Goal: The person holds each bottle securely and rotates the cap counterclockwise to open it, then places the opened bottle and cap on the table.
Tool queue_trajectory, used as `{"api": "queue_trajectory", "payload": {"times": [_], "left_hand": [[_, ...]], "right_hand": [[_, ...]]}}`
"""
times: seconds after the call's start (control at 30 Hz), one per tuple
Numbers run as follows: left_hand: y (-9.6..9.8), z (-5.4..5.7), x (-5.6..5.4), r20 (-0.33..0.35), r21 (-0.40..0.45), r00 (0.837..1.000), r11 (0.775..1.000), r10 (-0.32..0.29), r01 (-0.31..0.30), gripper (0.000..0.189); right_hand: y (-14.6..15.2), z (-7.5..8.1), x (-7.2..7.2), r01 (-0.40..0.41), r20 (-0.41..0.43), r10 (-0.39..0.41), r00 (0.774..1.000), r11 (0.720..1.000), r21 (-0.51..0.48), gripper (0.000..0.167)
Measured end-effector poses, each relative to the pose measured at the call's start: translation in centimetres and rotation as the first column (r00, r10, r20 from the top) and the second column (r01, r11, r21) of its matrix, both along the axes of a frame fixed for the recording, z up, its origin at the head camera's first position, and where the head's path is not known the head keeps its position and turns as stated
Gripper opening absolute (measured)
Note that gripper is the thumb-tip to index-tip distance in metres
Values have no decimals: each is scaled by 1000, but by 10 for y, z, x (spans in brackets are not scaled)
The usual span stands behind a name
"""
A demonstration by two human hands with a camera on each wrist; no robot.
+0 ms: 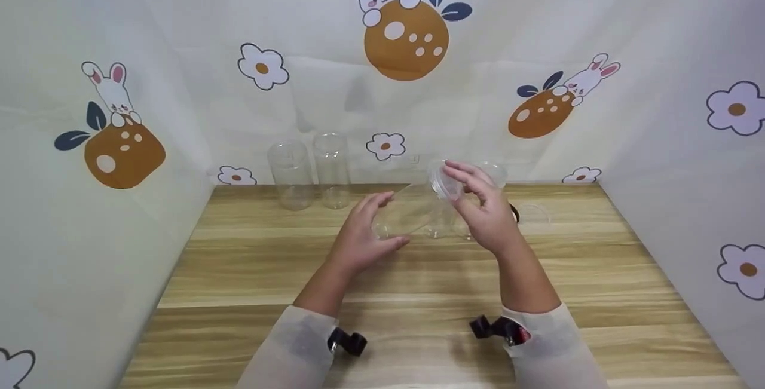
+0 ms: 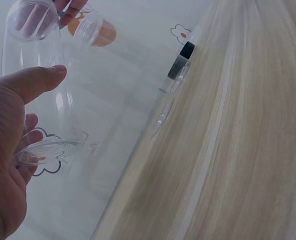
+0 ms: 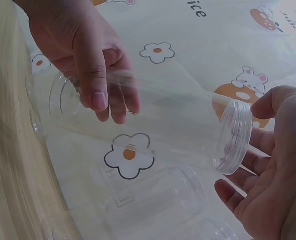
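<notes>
With the fingers of the left hand (image 1: 363,235) curled round the base and of the right hand (image 1: 487,214) round the ribbed end, the clear, cylindrical jar (image 1: 411,208), probably light, stiff, slippery plastic best held at both ends, tilts above the wood-grained desk (image 1: 418,293) near its back edge, forearms (image 1: 527,278) angling inward.

“…ice” (image 3: 197,9), “juice” (image 3: 292,21); on bkgd cloth (image 3: 203,55)

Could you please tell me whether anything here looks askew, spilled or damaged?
Nothing stands out: I see no spill or obvious damage. One clear jar slants, but the left hand and right hand hold it; two jars at the back left stand upright. Fine cracks would be too small to tell.
</notes>
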State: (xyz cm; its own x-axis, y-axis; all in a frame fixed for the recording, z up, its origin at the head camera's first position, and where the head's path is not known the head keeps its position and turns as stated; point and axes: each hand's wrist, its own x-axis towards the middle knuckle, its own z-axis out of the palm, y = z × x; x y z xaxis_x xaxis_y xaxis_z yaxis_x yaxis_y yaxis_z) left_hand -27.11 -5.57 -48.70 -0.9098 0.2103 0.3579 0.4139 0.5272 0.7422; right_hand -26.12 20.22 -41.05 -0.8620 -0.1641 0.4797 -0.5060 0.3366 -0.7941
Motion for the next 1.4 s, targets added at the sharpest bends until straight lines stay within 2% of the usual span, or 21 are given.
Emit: {"api": "queue_trajectory", "payload": {"times": [0.23,0.43,0.63,0.93,1.17,1.4], "left_hand": [[-1,0,1,9,24,1000,1000,-10,10,92],[-1,-2,0,8,29,1000,1000,-9,9,92],[0,-2,0,3,38,1000,999,-5,5,90],[-1,-2,0,-2,18,1000,1000,-11,11,91],[0,0,1,6,19,1000,1000,-12,12,91],[0,-1,1,-3,13,1000,1000,-9,9,91]], "right_hand": [[-2,0,1,-24,4,24,1000,999,-22,54],[-2,2,2,-13,3,13,1000,999,-39,49],[-2,2,2,38,0,-38,999,998,-42,41],[0,-1,-3,151,90,-153,984,988,25,44],[-2,-1,-2,173,104,-176,979,984,38,41],[-4,-1,-2,153,85,-155,984,988,28,40]]}}
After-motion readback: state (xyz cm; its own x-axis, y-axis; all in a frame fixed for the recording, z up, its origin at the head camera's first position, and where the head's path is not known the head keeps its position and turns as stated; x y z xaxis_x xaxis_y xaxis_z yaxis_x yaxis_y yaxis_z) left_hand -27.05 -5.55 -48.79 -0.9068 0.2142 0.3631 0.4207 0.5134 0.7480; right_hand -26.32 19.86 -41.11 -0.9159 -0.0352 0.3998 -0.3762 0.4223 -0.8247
